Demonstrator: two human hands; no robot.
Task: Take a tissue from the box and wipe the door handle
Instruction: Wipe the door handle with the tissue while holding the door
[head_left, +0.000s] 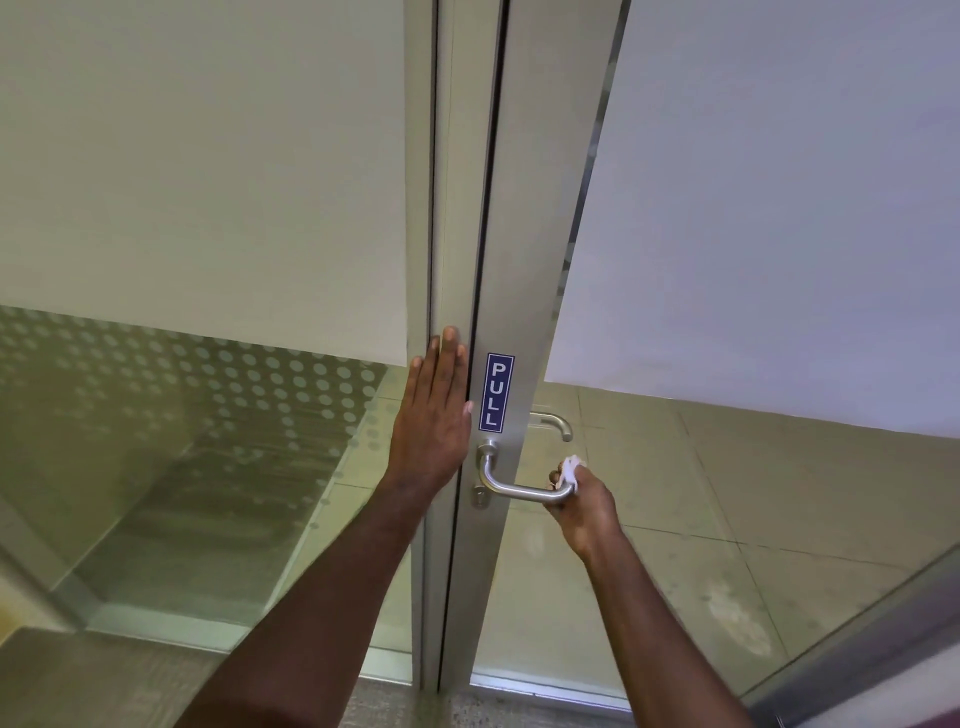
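A silver lever door handle (511, 488) juts from the aluminium stile of a glass door, under a blue PULL sticker (497, 393). My right hand (584, 506) is closed around the free end of the lever with a crumpled white tissue (570, 470) pressed between fingers and metal. My left hand (434, 415) lies flat, fingers spread upward, against the fixed frame just left of the door gap. The tissue box is out of view.
The frosted glass door (753, 208) is swung partly open to the right, and a second handle (553, 422) shows on its far side. A fixed glass panel (208, 208) with a dotted band fills the left. Tiled floor (701, 493) lies beyond.
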